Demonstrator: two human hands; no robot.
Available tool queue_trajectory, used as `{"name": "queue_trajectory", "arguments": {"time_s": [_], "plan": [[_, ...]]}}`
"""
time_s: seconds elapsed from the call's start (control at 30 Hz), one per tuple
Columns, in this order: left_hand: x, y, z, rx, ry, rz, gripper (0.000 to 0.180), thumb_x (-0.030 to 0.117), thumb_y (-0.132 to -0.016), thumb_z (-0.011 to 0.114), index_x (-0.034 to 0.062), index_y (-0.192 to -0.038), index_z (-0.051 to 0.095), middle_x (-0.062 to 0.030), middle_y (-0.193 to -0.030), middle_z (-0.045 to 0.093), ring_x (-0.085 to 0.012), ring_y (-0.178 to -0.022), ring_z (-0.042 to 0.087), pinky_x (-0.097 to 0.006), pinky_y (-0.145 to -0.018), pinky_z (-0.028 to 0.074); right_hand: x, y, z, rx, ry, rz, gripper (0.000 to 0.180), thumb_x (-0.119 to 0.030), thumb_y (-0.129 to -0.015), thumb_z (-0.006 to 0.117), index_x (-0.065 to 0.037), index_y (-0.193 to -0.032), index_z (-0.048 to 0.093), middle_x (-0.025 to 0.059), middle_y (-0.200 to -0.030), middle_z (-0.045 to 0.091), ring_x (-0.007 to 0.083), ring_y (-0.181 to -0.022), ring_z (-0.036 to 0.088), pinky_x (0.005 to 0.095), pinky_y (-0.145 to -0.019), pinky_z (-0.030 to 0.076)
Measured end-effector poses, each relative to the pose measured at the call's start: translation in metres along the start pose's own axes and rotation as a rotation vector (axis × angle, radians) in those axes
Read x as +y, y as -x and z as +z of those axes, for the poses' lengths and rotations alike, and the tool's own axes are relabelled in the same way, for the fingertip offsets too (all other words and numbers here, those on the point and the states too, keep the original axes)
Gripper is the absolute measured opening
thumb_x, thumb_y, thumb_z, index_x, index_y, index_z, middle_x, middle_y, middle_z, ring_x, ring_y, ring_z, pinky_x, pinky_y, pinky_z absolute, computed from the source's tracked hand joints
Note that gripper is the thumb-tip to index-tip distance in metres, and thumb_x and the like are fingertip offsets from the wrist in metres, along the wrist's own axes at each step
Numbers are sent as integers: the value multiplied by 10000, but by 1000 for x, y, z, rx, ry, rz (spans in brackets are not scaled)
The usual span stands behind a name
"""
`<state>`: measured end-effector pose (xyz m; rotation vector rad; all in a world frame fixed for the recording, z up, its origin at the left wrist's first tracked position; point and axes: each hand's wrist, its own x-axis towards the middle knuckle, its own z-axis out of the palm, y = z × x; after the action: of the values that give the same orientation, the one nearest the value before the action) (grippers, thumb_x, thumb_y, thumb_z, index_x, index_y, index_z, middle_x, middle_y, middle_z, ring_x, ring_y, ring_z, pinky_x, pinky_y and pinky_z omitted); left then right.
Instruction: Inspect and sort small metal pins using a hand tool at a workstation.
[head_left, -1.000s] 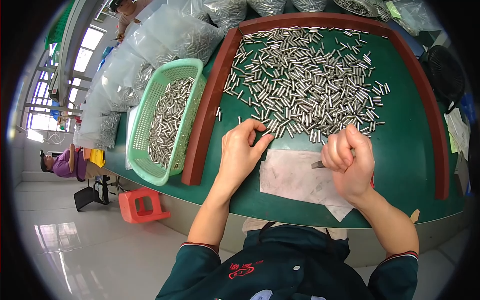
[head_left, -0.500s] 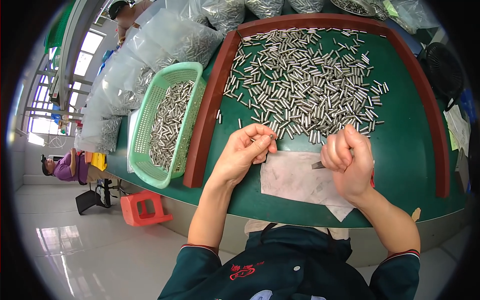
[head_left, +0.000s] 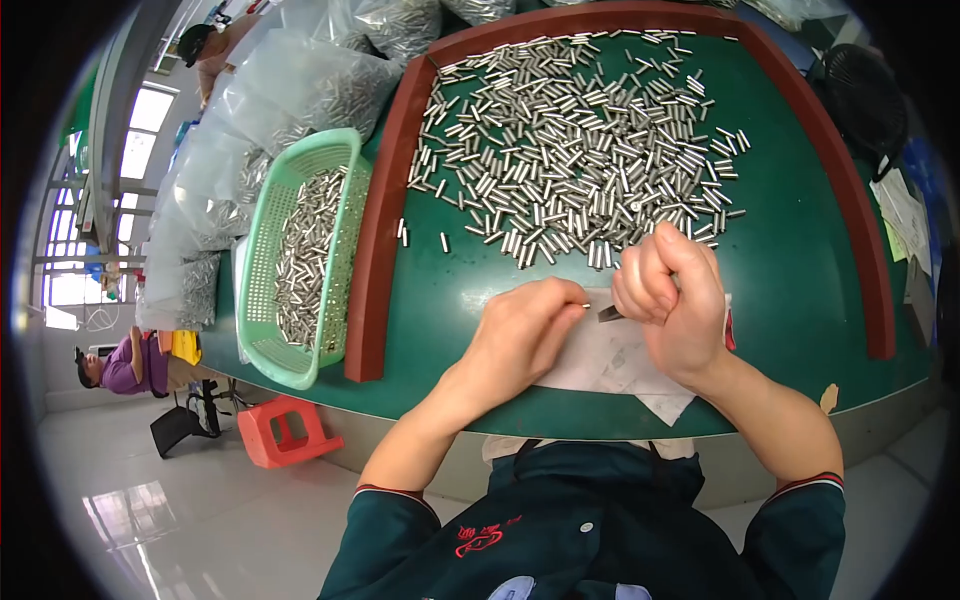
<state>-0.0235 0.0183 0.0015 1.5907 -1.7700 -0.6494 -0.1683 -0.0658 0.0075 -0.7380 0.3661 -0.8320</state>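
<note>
My left hand (head_left: 512, 338) is closed in a pinch, with the tip of a small metal pin (head_left: 586, 306) showing at its fingertips. Closed in a fist, my right hand (head_left: 672, 305) grips a tool whose short, flat dark blade (head_left: 610, 314) points at that pin; its handle is hidden in the fist. A bit of red shows beyond the right wrist, and I cannot tell whether it belongs to the tool. Under both hands lies a stained pale cloth (head_left: 610, 365). Just beyond them spreads a heap of short shiny metal pins (head_left: 590, 150) on the green tabletop (head_left: 800, 300).
A dark red wooden frame (head_left: 378, 270) borders the heap on three sides. Left of it stands a green plastic basket (head_left: 262, 250) of pins, beside clear bags (head_left: 300, 85) of metal parts. A black fan (head_left: 862, 105) is at right. Two people and a red stool (head_left: 285, 432) are farther left.
My left hand has moved right and turned palm down, bringing its pin close to the blade. My right hand keeps its grip. The whole view has shifted slightly.
</note>
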Motion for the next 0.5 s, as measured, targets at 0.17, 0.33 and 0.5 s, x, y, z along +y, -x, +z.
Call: {"name": "queue_trajectory", "arguments": {"time_s": [0.17,0.33,0.5], "plan": [[-1,-4,13,-35,-329,163,133,78,-740,575,41,-765,449,-96,-625,496,-257,-556,500,-357,-498,399,0,-1,1,14,57,-9,443,-226,-895,299,-116,-467,261,-11,-411,266,86,-374,178,244,-383,178],[2,1,6,0,-209,43,149,88,-738,605,44,-806,480,-91,-594,513,-260,-525,507,-353,-476,393,-2,-1,-3,-16,19,-72,447,-235,-895,272,-107,-467,257,-8,-411,261,84,-377,168,243,-383,169],[0,1,8,-2,-222,47,121,71,-727,607,40,-750,492,-95,-566,498,-266,-508,500,-355,-462,386,1,0,-2,-10,18,-69,448,-233,-897,267,-107,-468,251,-9,-410,262,84,-380,162,245,-386,170]]}}
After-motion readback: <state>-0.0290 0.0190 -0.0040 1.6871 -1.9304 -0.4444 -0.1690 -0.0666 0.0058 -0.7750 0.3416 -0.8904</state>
